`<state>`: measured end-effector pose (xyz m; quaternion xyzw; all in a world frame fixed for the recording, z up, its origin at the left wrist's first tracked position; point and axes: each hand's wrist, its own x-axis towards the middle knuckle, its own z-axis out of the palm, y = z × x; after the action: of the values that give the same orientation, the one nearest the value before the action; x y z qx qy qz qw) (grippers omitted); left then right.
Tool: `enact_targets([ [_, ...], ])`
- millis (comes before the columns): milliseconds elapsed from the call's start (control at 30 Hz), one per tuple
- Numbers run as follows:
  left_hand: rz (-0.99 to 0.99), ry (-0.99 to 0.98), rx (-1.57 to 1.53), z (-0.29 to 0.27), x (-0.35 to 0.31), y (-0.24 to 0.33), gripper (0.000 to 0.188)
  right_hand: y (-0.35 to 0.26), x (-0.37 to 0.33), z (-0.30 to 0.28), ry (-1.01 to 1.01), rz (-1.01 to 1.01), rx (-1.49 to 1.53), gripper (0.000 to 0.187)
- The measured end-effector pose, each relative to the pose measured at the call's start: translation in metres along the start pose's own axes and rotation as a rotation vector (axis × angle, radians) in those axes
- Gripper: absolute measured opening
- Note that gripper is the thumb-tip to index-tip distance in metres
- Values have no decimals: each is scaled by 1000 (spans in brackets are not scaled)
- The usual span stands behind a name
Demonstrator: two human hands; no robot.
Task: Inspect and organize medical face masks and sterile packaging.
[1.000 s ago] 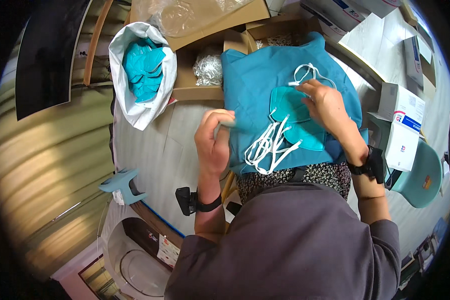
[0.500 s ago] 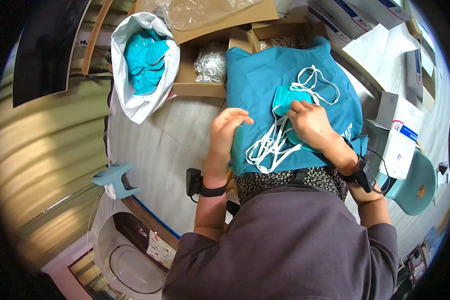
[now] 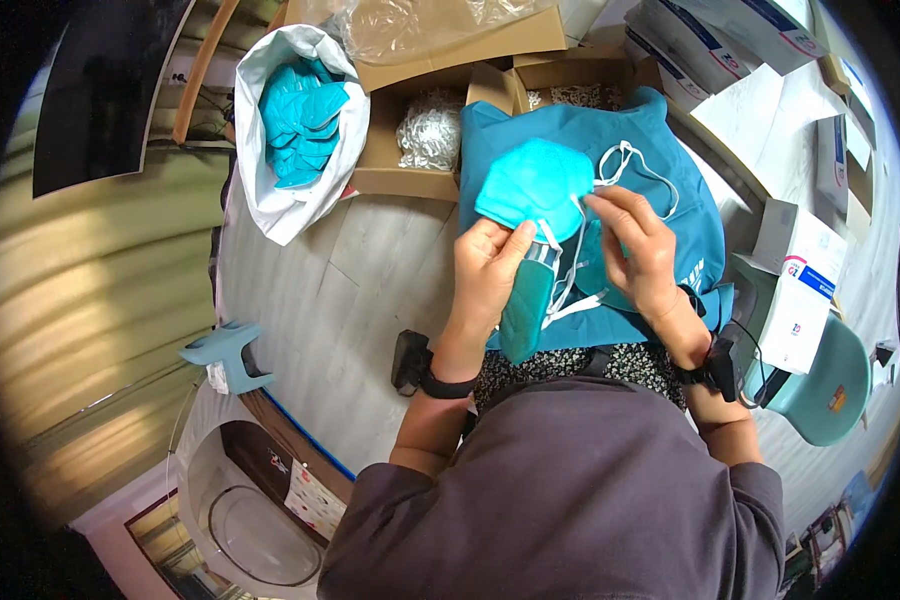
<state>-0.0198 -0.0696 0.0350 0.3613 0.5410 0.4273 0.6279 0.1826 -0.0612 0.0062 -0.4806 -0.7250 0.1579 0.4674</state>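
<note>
My left hand (image 3: pixel 484 268) pinches the lower edge of a turquoise face mask (image 3: pixel 538 184), thumb on top, holding it raised over a teal cloth (image 3: pixel 490 125) spread across my lap. My right hand (image 3: pixel 642 245) has its thumb and forefinger closed at the mask's right edge, where a white ear strap begins. A second, darker green mask (image 3: pixel 526 312) hangs edge-on below my left hand. Another mask (image 3: pixel 596 258) lies on the cloth, partly hidden behind my right hand. White straps (image 3: pixel 580 304) trail between them, and one loop (image 3: pixel 667 186) rests on the cloth at upper right.
A white sack (image 3: pixel 273 215) of turquoise masks stands at far left. Beside it, an open cardboard box (image 3: pixel 400 182) holds a bundle of white straps (image 3: pixel 432 130). White cartons (image 3: pixel 798 285) stand at right by a green chair (image 3: pixel 825 395). A blue-grey stool (image 3: pixel 232 357) is at left.
My left hand has moved right and taken hold of the mask, now lifted off the cloth and turned outer side up. My right hand has shifted slightly right to its edge.
</note>
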Motion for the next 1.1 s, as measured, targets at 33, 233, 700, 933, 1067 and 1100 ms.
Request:
enact_targets([
  [33,66,36,-11,4,0,1,23,-3,0,0,36,34,30,33],
  [233,192,83,20,17,1,3,23,-29,0,20,-115,352,299,29],
  [700,346,103,302,20,-3,-18,19,-28,12,3,-278,504,571,11],
  [933,362,46,464,20,-2,-21,12,-12,2,16,-202,619,845,9],
  [1067,411,20,399,16,-2,-29,13,-10,4,16,-220,794,1097,8],
  [1100,432,31,408,15,-1,-29,13,-4,-1,21,-210,766,1029,10],
])
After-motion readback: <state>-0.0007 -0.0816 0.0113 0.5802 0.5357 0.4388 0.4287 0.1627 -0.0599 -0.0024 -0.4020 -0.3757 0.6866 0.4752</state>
